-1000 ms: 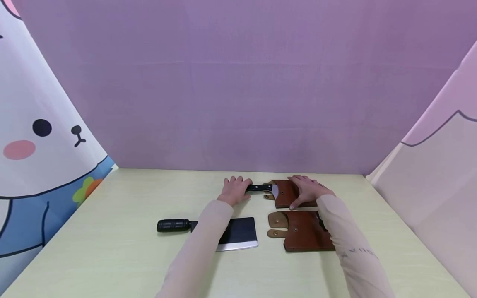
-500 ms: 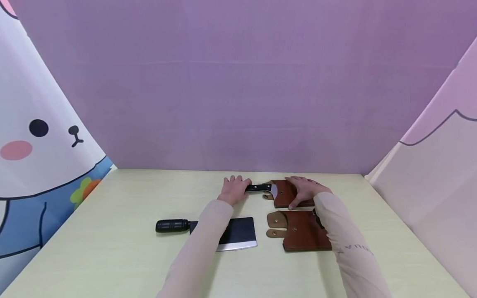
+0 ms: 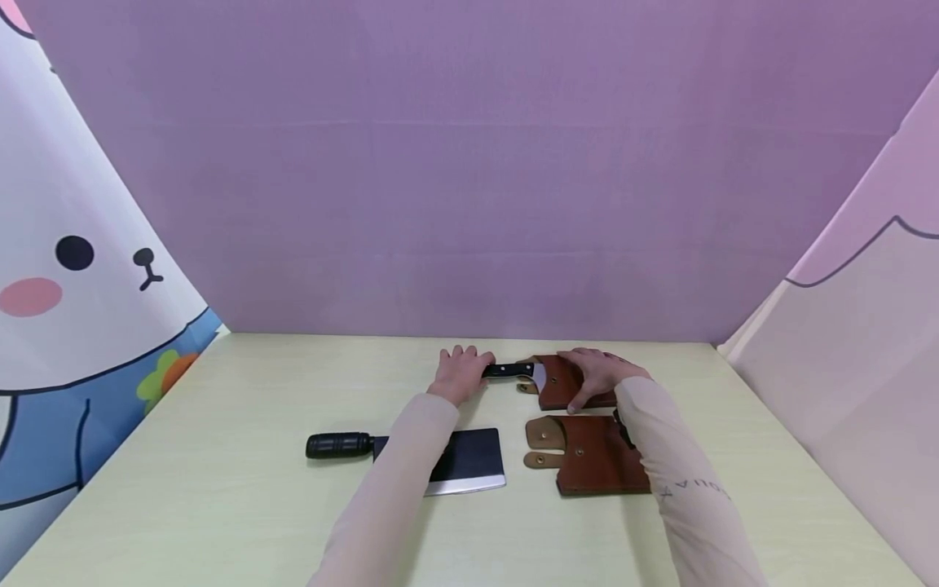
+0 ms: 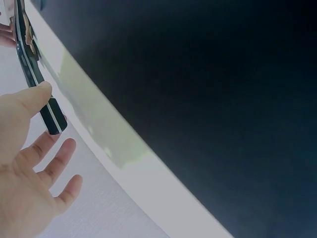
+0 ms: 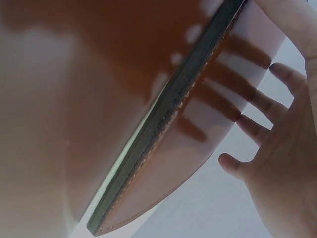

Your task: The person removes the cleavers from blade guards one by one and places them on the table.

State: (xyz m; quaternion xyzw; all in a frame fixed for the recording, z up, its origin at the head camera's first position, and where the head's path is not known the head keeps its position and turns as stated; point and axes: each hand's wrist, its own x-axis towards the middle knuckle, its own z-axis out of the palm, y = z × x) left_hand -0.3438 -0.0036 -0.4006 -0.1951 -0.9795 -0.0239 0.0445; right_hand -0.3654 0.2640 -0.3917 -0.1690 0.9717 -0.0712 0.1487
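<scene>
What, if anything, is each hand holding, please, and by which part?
The left hand pinches the sheathed knife by the end of its black handle. The right hand rests, spread, on the knife's brown sheath.

"What sort of place is shown?"
"A screened-off booth: the pale table (image 3: 220, 522) is backed by a purple sheet (image 3: 469, 171) and flanked by a cartoon-printed panel (image 3: 95, 204), left, and a pink-and-white panel (image 3: 866, 342), right."

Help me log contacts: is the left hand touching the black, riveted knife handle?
Touching: in the left wrist view, the left hand lays its thumb across the knife handle.
</scene>
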